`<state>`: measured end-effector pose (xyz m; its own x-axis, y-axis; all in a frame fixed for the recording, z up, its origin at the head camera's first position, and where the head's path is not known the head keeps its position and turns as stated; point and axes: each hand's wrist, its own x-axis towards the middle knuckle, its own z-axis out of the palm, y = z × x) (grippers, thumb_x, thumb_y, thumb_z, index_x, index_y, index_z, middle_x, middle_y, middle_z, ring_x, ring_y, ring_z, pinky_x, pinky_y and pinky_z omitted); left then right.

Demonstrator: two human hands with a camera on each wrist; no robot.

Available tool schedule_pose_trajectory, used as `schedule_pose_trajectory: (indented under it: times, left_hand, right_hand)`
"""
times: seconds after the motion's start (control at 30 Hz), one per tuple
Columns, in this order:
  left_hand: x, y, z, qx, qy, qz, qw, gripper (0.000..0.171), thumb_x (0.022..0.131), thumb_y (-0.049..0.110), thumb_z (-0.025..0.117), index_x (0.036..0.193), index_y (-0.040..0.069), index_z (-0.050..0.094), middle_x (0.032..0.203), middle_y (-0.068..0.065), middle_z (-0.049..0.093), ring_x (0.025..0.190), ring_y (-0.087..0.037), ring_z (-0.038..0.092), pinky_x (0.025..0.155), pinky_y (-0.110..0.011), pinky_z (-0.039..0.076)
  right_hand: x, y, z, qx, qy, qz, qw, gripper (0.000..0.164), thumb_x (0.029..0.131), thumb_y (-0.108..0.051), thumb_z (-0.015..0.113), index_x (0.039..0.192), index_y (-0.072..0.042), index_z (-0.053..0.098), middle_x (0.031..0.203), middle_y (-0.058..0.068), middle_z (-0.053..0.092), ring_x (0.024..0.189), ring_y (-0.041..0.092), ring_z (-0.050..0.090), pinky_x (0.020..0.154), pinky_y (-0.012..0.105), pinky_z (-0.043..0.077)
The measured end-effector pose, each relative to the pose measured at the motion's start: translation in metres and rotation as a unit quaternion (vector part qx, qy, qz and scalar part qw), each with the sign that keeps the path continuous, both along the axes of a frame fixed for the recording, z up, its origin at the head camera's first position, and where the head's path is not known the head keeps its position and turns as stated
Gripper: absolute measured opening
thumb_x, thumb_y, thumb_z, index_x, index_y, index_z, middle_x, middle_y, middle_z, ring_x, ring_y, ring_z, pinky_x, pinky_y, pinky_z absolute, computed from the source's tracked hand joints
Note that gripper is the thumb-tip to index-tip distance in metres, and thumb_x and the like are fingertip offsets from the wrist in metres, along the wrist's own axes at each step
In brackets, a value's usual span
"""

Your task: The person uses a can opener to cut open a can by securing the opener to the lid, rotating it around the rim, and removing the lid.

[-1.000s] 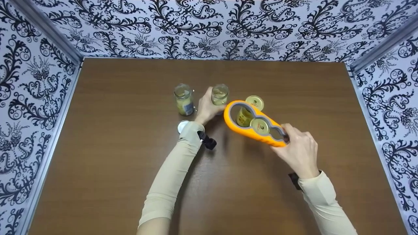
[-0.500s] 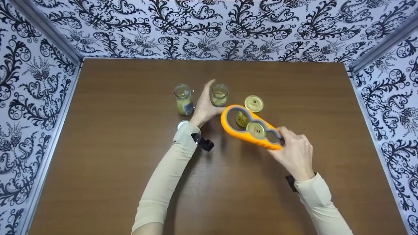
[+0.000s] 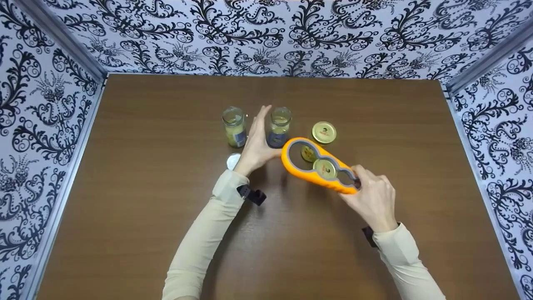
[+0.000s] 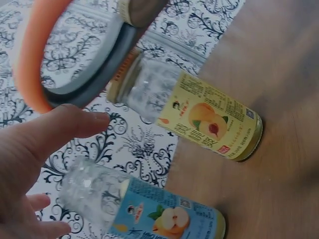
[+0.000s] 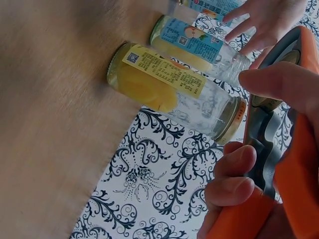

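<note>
My right hand (image 3: pixel 372 196) grips an orange multi-hole jar opener (image 3: pixel 312 177) by its narrow end. A loose gold lid (image 3: pixel 325 168) sits in one of the opener's grey-lined holes. My left hand (image 3: pixel 256 152) has its fingers stretched out just left of the middle glass jar (image 3: pixel 280 129), which has no lid and a blue pear label. In the left wrist view, the thumb lies near the opener's large ring. A jar with a yellow peach label (image 4: pixel 199 117) stands under the opener, wearing its gold lid (image 3: pixel 324 132).
Another lidless jar (image 3: pixel 235 131) with pale contents stands left of my left hand. A small white disc (image 3: pixel 232 161) lies on the brown table (image 3: pixel 166 187) beside the left wrist. Patterned walls (image 3: pixel 266 37) enclose the table's back and sides.
My left hand has let go of the middle jar, straightened its fingers and drawn back leftward and nearer. The right hand and opener have shifted slightly left and nearer.
</note>
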<state>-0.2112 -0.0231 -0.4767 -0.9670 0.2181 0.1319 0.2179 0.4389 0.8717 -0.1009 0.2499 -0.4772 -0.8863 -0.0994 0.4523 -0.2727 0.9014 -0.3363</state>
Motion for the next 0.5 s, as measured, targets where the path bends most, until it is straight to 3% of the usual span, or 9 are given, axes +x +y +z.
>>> schedule_pose_trajectory:
  times: [0.17,0.33,0.5]
  left_hand:
    - [0.014,-0.008,0.0,0.03,-0.007,0.011,0.9995,0.111,0.063,0.011,0.09,0.151,0.009,0.023,0.158,-0.016,0.014,0.143,-0.025,0.016,0.113,-0.035,0.019]
    - [0.028,-0.015,-0.005,0.023,-0.001,0.022,0.9995,0.108,0.062,0.012,0.09,0.149,0.006,0.027,0.156,-0.018,0.019,0.142,-0.028,0.02,0.112,-0.038,0.022]
    - [0.035,-0.025,-0.01,0.02,-0.013,0.007,0.9997,0.101,0.065,0.011,0.088,0.147,0.004,0.03,0.154,-0.019,0.022,0.141,-0.03,0.023,0.11,-0.041,0.027]
  right_hand:
    - [0.001,0.001,-0.001,-0.007,-0.005,-0.005,1.0,0.039,0.06,-0.024,0.085,0.087,-0.009,0.062,0.067,0.003,0.059,0.054,0.03,0.051,0.061,0.043,0.041]
    - [0.002,0.001,-0.001,-0.014,-0.009,-0.007,1.0,0.039,0.06,-0.025,0.086,0.087,-0.01,0.062,0.068,0.003,0.06,0.054,0.03,0.051,0.061,0.042,0.041]
    - [0.003,0.001,-0.001,-0.024,-0.01,-0.009,1.0,0.037,0.06,-0.022,0.085,0.086,-0.01,0.063,0.068,0.002,0.059,0.055,0.028,0.05,0.061,0.042,0.04]
